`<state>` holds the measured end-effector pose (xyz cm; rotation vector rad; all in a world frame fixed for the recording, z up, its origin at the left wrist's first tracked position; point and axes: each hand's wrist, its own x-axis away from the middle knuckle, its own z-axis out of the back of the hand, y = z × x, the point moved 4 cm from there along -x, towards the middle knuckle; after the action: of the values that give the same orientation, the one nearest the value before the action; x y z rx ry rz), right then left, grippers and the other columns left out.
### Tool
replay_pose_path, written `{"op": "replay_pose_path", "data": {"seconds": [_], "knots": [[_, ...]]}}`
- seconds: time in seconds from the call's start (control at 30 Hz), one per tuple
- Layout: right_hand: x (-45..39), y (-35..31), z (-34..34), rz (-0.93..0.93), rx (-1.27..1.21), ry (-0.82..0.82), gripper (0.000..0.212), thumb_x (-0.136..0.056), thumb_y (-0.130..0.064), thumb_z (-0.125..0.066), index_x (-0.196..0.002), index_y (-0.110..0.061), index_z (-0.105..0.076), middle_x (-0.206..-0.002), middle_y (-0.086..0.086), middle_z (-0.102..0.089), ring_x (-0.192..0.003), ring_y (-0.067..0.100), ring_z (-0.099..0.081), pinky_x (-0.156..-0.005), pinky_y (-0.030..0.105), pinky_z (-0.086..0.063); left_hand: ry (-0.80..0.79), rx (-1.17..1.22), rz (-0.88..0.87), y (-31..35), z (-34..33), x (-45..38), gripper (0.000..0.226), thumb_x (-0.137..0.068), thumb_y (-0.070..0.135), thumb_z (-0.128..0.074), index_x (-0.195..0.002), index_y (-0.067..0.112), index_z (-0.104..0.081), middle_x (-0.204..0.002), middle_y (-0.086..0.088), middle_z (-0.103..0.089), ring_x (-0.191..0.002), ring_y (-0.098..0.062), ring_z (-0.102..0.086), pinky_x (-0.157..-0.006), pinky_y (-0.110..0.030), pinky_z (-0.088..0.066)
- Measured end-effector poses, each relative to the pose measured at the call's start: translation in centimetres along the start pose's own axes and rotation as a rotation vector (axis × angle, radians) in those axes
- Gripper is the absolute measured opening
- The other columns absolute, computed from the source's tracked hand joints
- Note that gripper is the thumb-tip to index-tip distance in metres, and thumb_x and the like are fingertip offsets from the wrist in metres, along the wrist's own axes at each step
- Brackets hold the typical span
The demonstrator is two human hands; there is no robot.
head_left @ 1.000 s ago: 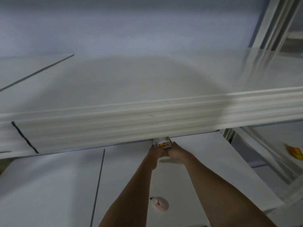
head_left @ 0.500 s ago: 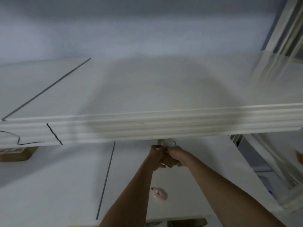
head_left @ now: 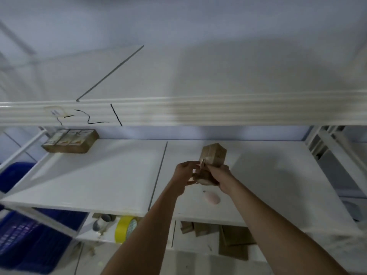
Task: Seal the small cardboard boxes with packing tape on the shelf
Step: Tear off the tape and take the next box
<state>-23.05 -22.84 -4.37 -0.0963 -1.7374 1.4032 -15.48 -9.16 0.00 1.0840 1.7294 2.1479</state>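
Nearest the camera, on the lower shelf, a yellow tape roll [head_left: 124,228] stood beside flat cardboard pieces [head_left: 234,240]. Blue crates [head_left: 25,233] sat at the left.

Above the middle shelf [head_left: 95,175], both hands held one small cardboard box [head_left: 213,155] in the air, clear of the shelf surface. The right hand [head_left: 220,178] was wrapped round the lower end of the box. The left hand [head_left: 184,172] pinched at the box's near face with curled fingers; whether it held a tape end cannot be told. A pink object [head_left: 212,197] lay on the shelf just beneath the hands.

Further back, a row of boxes [head_left: 71,140] rested at the rear left of the shelf.

Judged step: closing or taping the held box. The next move probably calls for pressing the flap flat and laying tape across the seam.
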Motion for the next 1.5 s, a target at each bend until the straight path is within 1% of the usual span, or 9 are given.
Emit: {"op": "replay_pose_path", "data": {"seconds": [0.13,0.33,0.43,0.57,0.7,0.87,1.03,1.3,1.5], "knots": [[3.2,0.8,-2.2,-0.049,-0.015,-0.065,0.051,-0.073,-0.025,-0.086,-0.117,-0.007,-0.066,-0.096,0.012,-0.077,-0.090,0.030,-0.074,-0.087,0.048,-0.060,0.086,-0.005,0.054,-2.2,3.7,0.4,0.030,-0.099,0.026,-0.058,-0.128,0.018,-0.059,-0.113,-0.008,-0.063,-0.096,-0.025,-0.059,-0.080,-0.038,-0.050],[3.9,3.3,-6.0,0.016,0.164,-0.023,0.072,-0.078,-0.034,-0.085,-0.132,-0.012,-0.045,-0.121,0.007,-0.061,-0.104,0.022,-0.062,-0.083,0.033,-0.055,0.026,-0.022,0.145,-5.6,7.4,0.7,0.038,-0.098,0.028,-0.062,-0.134,0.025,-0.055,-0.107,-0.006,-0.067,-0.102,-0.027,-0.065,-0.089,-0.045,-0.057],[4.1,4.2,-8.5,0.035,0.376,0.006,0.052,-0.082,-0.048,-0.076,-0.119,-0.015,-0.060,-0.111,0.000,-0.068,-0.098,0.017,-0.065,-0.090,0.037,-0.056,0.051,-0.117,0.169,-7.1,9.2,0.4,0.036,-0.096,0.033,-0.064,-0.130,0.025,-0.054,-0.109,-0.007,-0.066,-0.099,-0.024,-0.064,-0.079,-0.039,-0.056],[5.0,4.4,-11.2,0.040,0.602,0.068,0.028,-0.094,-0.043,-0.061,-0.105,-0.017,-0.062,-0.091,-0.003,-0.065,-0.078,0.010,-0.059,-0.059,0.024,-0.043,0.110,-0.285,0.158,-8.5,11.2,-0.3,0.037,-0.097,0.036,-0.059,-0.131,0.022,-0.054,-0.116,-0.010,-0.065,-0.096,-0.024,-0.065,-0.078,-0.041,-0.061],[5.1,5.1,-11.9,0.027,0.668,0.160,0.021,-0.097,-0.035,-0.058,-0.088,-0.016,-0.059,-0.080,-0.001,-0.060,-0.069,0.010,-0.053,-0.052,0.023,-0.034,0.105,-0.399,0.093,-9.5,12.0,-1.0,0.035,-0.097,0.029,-0.059,-0.130,0.019,-0.054,-0.118,-0.011,-0.064,-0.092,-0.024,-0.065,-0.063,-0.032,-0.060],[4.8,5.2,-11.8,0.125,0.664,0.239,0.021,-0.095,-0.033,-0.063,-0.095,-0.012,-0.065,-0.091,0.002,-0.067,-0.076,0.014,-0.059,-0.057,0.026,-0.040,0.071,-0.422,0.093,-9.5,11.9,-1.5,0.035,-0.095,0.035,-0.061,-0.125,0.018,-0.053,-0.114,-0.012,-0.065,-0.091,-0.025,-0.067,-0.068,-0.037,-0.062],[5.3,4.9,-7.6,0.244,0.995,0.579,0.027,-0.100,-0.028,-0.054,-0.118,-0.008,-0.056,-0.113,0.012,-0.062,-0.104,0.028,-0.059,-0.080,0.036,-0.051,0.000,-0.315,0.160,-9.5,12.8,-2.1,0.039,-0.097,0.043,-0.056,-0.128,0.020,-0.055,-0.109,-0.010,-0.068,-0.091,-0.026,-0.070,-0.079,-0.043,-0.062],[3.5,6.1,-4.3,0.111,1.264,0.480,0.026,-0.100,-0.024,-0.055,-0.120,-0.007,-0.058,-0.121,0.015,-0.055,-0.113,0.031,-0.053,-0.089,0.039,-0.048,0.672,-0.307,0.055,-9.6,22.7,2.0,0.026,-0.099,0.022,-0.048,-0.103,0.003,-0.066,-0.103,-0.019,-0.069,-0.097,-0.037,-0.062,-0.074,-0.032,-0.041],[2.1,5.6,-4.7,0.040,0.763,0.602,0.023,-0.095,-0.008,-0.061,-0.109,0.010,-0.064,-0.113,0.030,-0.065,-0.107,0.042,-0.063,-0.083,0.037,-0.052,0.736,-0.175,0.248,-16.1,27.0,3.1,0.037,-0.089,0.030,-0.045,-0.100,-0.003,-0.058,-0.101,-0.025,-0.068,-0.093,-0.041,-0.063,-0.084,-0.045,-0.053]]}}
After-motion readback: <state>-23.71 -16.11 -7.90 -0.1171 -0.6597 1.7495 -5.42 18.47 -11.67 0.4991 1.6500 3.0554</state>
